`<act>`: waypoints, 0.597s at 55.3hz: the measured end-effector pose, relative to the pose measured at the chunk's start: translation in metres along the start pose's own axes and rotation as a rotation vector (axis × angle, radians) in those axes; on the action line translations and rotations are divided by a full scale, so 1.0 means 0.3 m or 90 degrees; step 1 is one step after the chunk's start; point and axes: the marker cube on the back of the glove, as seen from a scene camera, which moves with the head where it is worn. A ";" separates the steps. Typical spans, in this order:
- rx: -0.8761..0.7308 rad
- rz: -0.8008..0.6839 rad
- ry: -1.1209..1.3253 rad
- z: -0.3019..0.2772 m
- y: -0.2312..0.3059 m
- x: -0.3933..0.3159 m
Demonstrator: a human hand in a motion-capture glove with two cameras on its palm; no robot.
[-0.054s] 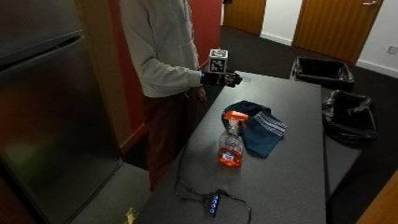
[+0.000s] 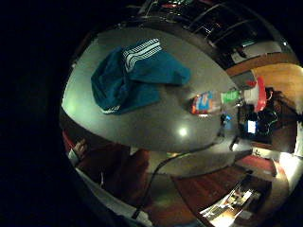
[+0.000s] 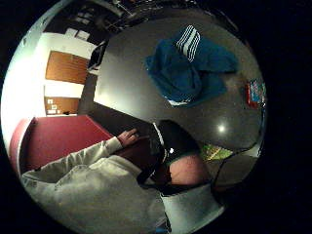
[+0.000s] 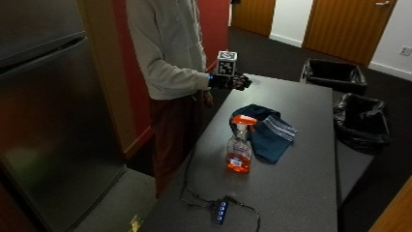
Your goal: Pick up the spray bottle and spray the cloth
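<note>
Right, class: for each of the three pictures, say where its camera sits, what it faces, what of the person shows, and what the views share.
Outside view: off the table's near end, raised, looking along it; shows the person's torso and gloved right hand above the far end.
Little finger side palm view: on that palm, facing down at the table; a bare hand and leg show.
Thumb side palm view: same palm, facing table and person; sleeve and bare hand show.
Shared: all three show the cloth and the bottle.
</note>
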 end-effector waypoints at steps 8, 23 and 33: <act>0.021 0.035 0.000 0.004 -0.015 -0.037; 0.056 0.101 -0.030 -0.011 -0.026 -0.049; 0.164 0.166 -0.080 -0.048 -0.036 -0.002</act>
